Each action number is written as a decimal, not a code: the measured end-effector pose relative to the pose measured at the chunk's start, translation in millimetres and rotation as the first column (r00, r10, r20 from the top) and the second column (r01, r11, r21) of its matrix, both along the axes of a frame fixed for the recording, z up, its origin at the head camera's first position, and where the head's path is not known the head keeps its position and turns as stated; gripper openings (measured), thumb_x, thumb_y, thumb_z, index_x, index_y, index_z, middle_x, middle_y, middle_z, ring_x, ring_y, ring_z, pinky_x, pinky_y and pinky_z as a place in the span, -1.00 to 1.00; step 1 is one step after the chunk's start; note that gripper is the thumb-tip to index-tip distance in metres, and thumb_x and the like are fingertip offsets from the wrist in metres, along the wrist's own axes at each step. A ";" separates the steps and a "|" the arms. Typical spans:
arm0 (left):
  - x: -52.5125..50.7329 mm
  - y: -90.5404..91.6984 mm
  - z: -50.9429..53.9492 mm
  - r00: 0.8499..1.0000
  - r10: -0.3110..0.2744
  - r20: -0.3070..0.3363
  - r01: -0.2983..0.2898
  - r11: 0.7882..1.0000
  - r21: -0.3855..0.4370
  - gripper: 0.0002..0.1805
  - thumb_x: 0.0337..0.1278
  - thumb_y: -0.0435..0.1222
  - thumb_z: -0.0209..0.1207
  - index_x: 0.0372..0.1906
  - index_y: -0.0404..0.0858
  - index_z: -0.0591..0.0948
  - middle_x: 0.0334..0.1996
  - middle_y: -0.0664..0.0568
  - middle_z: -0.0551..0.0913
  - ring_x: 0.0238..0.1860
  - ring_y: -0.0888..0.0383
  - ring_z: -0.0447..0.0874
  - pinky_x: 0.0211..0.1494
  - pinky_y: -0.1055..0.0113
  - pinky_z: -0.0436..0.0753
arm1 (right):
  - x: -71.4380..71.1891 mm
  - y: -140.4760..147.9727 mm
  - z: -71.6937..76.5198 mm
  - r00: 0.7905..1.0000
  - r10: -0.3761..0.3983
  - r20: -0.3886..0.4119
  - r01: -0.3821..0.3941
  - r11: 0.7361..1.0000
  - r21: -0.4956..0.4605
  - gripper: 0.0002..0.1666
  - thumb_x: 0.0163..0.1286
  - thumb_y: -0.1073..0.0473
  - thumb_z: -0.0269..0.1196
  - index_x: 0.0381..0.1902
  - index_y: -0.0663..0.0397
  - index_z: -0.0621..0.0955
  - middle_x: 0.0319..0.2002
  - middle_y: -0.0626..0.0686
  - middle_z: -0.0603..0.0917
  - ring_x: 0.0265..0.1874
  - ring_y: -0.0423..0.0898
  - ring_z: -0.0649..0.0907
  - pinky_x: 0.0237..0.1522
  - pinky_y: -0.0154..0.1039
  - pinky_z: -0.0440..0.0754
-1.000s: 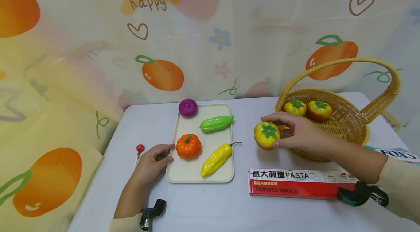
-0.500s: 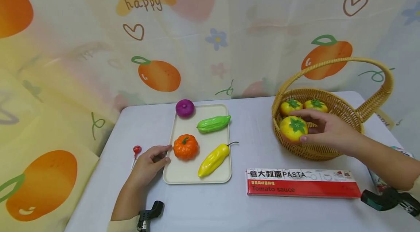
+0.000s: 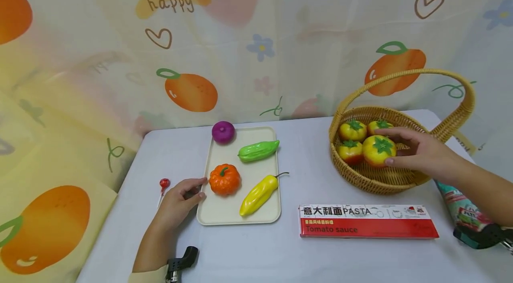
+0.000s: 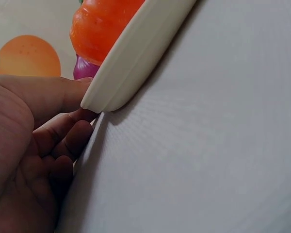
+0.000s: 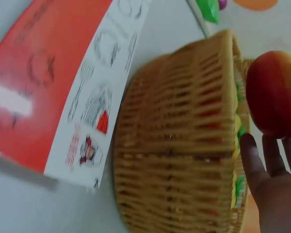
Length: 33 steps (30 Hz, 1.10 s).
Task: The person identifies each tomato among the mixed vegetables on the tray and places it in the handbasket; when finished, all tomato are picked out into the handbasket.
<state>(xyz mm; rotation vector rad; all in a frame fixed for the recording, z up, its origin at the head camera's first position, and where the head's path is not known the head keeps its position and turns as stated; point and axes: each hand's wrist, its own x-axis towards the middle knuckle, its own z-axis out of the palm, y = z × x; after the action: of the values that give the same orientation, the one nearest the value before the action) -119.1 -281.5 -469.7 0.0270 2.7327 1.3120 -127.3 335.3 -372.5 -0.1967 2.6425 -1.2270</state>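
In the head view my right hand grips a persimmon-like fruit, yellow with a green leafy cap, over the wicker basket. The right wrist view shows the red underside of this fruit above the basket rim, fingers around it. Three similar fruits, such as the front-left one, lie in the basket. My left hand pinches the left edge of a cream tray. On the tray sit an orange pumpkin, a yellow pepper and a green bumpy vegetable. A purple onion lies at its back-left corner.
A red-and-white pasta box lies in front of the basket. Under the right forearm is a green printed packet. A red lollipop lies left of the tray. The basket's tall handle arches over it.
My right hand has carried the fruit from beside the basket rightward over its inside, now past the front-left fruit. The left hand stays at the tray edge. The head view has shifted slightly.
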 end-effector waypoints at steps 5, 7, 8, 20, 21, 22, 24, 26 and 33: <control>0.2 0.5 -0.2 1.000 0.002 0.003 -0.002 1.000 -0.010 -0.54 0.39 -0.27 0.40 0.35 -0.13 0.71 0.03 -0.04 0.68 0.01 0.00 0.52 -0.01 0.44 0.61 | -3.7 10.3 -0.3 1.000 0.003 -0.014 -0.002 0.998 0.064 -0.09 0.40 -0.06 0.50 0.60 -0.09 0.39 0.47 0.31 0.38 0.32 0.36 0.45 -0.08 -0.43 0.61; 1.6 0.0 1.1 1.000 0.012 0.011 -0.012 1.000 -0.015 -0.54 0.38 -0.27 0.40 0.35 -0.13 0.71 0.05 -0.04 0.68 0.01 0.00 0.53 0.00 0.44 0.61 | -7.0 13.0 -1.7 1.000 0.003 -0.009 -0.003 0.997 0.071 -0.10 0.40 -0.08 0.50 0.58 -0.09 0.40 0.46 0.31 0.40 0.32 0.35 0.45 -0.07 -0.43 0.60; 2.4 -0.4 2.0 1.000 0.018 0.018 -0.018 1.000 -0.015 -0.53 0.39 -0.27 0.40 0.35 -0.12 0.71 0.05 -0.04 0.68 0.02 0.00 0.53 0.01 0.45 0.61 | -8.4 13.8 -2.2 1.000 0.002 -0.006 -0.002 0.997 0.076 -0.11 0.40 -0.09 0.50 0.58 -0.08 0.41 0.45 0.30 0.41 0.33 0.34 0.45 -0.07 -0.44 0.59; 1.1 -0.8 3.8 1.000 0.001 0.021 -0.001 1.000 0.015 -0.52 0.38 -0.28 0.41 0.36 -0.14 0.70 0.07 -0.06 0.68 0.02 0.00 0.51 -0.02 0.45 0.62 | -23.2 27.2 -3.7 0.998 0.068 0.012 -0.070 0.979 0.192 -0.13 0.35 -0.09 0.53 0.52 -0.04 0.47 0.39 0.33 0.49 0.29 0.32 0.50 0.05 -0.11 0.63; 0.9 -0.5 3.8 1.000 -0.001 0.022 0.001 1.000 0.016 -0.52 0.38 -0.28 0.41 0.36 -0.14 0.70 0.07 -0.06 0.68 0.02 -0.01 0.51 -0.02 0.45 0.62 | -24.7 28.4 -3.4 0.996 0.085 0.013 -0.086 0.976 0.201 -0.15 0.35 -0.08 0.53 0.52 -0.04 0.48 0.39 0.33 0.50 0.29 0.32 0.51 0.07 -0.04 0.65; 0.7 -0.2 3.8 1.000 -0.002 0.024 0.001 1.000 0.017 -0.52 0.38 -0.28 0.41 0.36 -0.14 0.70 0.07 -0.06 0.68 0.02 -0.01 0.51 -0.03 0.45 0.62 | -26.4 29.3 -2.8 0.995 0.100 0.016 -0.101 0.973 0.207 -0.15 0.35 -0.07 0.53 0.51 -0.04 0.49 0.40 0.33 0.49 0.28 0.32 0.51 0.09 0.03 0.67; 0.3 0.4 3.8 1.000 -0.001 0.027 0.000 1.000 0.015 -0.52 0.38 -0.28 0.41 0.36 -0.14 0.70 0.07 -0.07 0.68 0.02 -0.01 0.51 -0.03 0.45 0.62 | -29.5 30.3 -1.3 0.991 0.130 0.027 -0.133 0.967 0.219 -0.16 0.34 -0.06 0.54 0.51 -0.05 0.50 0.42 0.34 0.48 0.28 0.33 0.51 0.11 0.18 0.68; -0.1 0.7 3.6 0.999 0.003 0.032 -0.003 1.000 0.013 -0.52 0.37 -0.27 0.41 0.36 -0.14 0.70 0.08 -0.07 0.68 0.03 -0.01 0.52 -0.02 0.45 0.62 | -33.1 31.5 0.7 0.987 0.152 0.045 -0.159 0.958 0.239 -0.15 0.33 -0.07 0.54 0.51 -0.07 0.51 0.45 0.33 0.45 0.30 0.33 0.49 0.12 0.26 0.67; -0.7 0.7 2.1 0.999 0.008 0.046 -0.009 1.000 0.012 -0.52 0.38 -0.26 0.41 0.36 -0.12 0.70 0.09 -0.06 0.67 0.05 -0.02 0.52 0.01 0.47 0.62 | -43.8 32.5 5.5 0.972 0.215 0.097 -0.232 0.947 0.221 -0.16 0.27 -0.04 0.57 0.47 -0.05 0.55 0.45 0.32 0.44 0.34 0.36 0.46 0.13 0.30 0.67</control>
<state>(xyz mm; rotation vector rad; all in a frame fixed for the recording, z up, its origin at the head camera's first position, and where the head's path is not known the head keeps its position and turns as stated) -119.9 -280.8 -467.6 -0.0131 2.6896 1.3153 -171.1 367.8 -367.0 -0.3919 2.5873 -0.8325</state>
